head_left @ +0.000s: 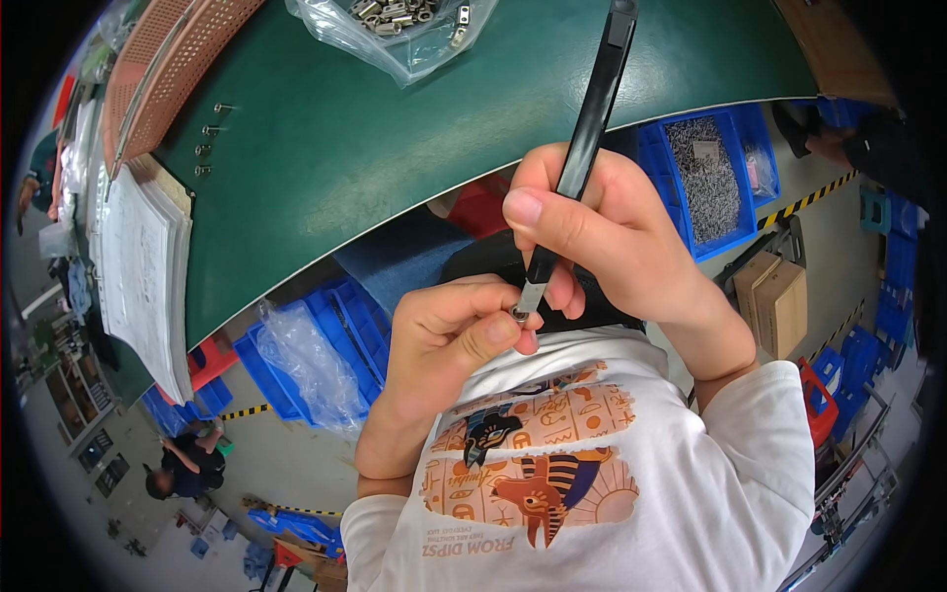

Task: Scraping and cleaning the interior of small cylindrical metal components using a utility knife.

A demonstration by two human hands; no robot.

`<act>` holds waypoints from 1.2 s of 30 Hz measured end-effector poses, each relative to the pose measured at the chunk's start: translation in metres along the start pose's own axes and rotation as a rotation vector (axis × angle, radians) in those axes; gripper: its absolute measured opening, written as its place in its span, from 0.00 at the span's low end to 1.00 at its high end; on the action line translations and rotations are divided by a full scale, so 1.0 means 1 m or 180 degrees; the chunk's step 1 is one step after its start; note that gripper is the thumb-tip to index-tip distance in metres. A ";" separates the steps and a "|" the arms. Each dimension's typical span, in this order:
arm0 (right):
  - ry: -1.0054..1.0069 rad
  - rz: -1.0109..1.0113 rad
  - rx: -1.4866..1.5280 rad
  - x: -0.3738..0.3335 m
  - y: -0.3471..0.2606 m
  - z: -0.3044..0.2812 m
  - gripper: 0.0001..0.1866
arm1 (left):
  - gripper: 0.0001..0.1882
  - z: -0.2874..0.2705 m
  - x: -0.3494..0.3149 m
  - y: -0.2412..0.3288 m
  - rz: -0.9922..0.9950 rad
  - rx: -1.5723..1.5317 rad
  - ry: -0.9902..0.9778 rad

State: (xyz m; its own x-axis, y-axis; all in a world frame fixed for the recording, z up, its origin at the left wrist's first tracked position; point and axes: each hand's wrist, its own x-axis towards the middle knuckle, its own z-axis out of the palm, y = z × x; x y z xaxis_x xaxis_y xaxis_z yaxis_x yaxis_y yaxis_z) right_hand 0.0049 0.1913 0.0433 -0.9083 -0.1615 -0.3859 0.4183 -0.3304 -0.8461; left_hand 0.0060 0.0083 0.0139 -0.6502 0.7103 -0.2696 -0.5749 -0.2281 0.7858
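Green table (395, 168) fills the upper centre of the frame, its near edge curving from lower left to upper right.

White printed shirt (602, 483) occupies the lower centre to lower right — the wearer's own torso, seen from above.

Stack of papers (143, 271) lies along the table's left edge; a perforated orange tray (163, 74) sits above it in the upper left.

Blue bin (710, 183) at right, below the table edge, holds a mass of small grey parts. More blue bins (296, 345) under the table at centre left, with a crumpled clear bag lying over them.

Clear plastic bag (395, 30) at top centre on the table, full of small metal pieces. A few loose screws (209, 138) lie on the green surface toward the upper left.

Right hand (602, 237), centre of frame: fingers wrapped closed round a long black tool (587, 138), thumb pressed on its shaft. The tool runs from the top edge down to a light metal tip at frame centre.

Left hand (449, 340), just below and left of the right: thumb and forefinger pinched closed on a small metal part (519, 315). The tool tip touches that part — both are held in front of the chest, below the table edge.

Another person (187, 464) crouches on the floor at lower left, well apart.
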 end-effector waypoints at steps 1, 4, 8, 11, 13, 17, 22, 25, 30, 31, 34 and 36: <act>0.0004 -0.0006 0.0004 0.000 0.000 0.000 0.12 | 0.11 0.000 0.000 0.000 -0.0004 0.0002 -0.0002; 0.0009 0.0001 -0.0009 0.000 -0.002 0.000 0.12 | 0.12 -0.001 0.000 0.000 -0.0159 -0.0024 -0.0032; 0.0011 -0.0086 -0.0008 0.001 0.001 -0.001 0.12 | 0.13 0.000 0.000 -0.001 -0.0165 -0.0175 0.0029; 0.0175 -0.0159 0.0229 0.001 0.000 -0.002 0.13 | 0.13 -0.003 0.000 -0.005 -0.0096 -0.0259 -0.0023; 0.0152 -0.0243 0.0462 0.000 0.001 -0.006 0.12 | 0.13 -0.004 0.001 -0.006 0.0033 -0.0319 -0.0094; 0.0130 -0.0393 0.0761 -0.002 0.006 -0.009 0.11 | 0.13 -0.002 0.003 -0.005 0.0136 -0.0209 -0.0087; 0.0102 -0.0539 0.0756 -0.001 0.009 -0.006 0.10 | 0.14 -0.001 0.003 -0.004 0.0102 -0.0193 -0.0102; 0.0196 -0.0986 0.0373 -0.003 0.011 -0.004 0.10 | 0.14 -0.002 0.004 -0.005 0.0164 -0.0165 -0.0122; -0.0354 -0.1891 -0.0836 -0.004 0.016 -0.009 0.11 | 0.15 0.003 0.003 -0.005 0.0250 -0.0438 0.0051; -0.0256 -0.1971 -0.0831 -0.003 0.018 -0.007 0.12 | 0.15 0.002 0.003 -0.006 0.0252 -0.0439 0.0051; -0.0410 -0.2546 -0.1178 0.004 0.020 -0.010 0.15 | 0.16 -0.001 0.004 -0.005 0.0295 -0.0180 0.0010; -0.0618 -0.2410 -0.1276 0.004 0.021 -0.010 0.16 | 0.17 0.003 0.005 -0.002 0.0326 -0.0166 0.0028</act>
State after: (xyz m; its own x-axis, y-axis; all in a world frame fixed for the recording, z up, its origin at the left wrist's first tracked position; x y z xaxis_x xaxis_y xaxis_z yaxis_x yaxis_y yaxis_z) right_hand 0.0097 0.1931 0.0206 -0.9076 -0.1985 0.3700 -0.3640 -0.0671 -0.9290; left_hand 0.0050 0.0147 0.0128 -0.7110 0.6758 -0.1943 -0.5301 -0.3336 0.7795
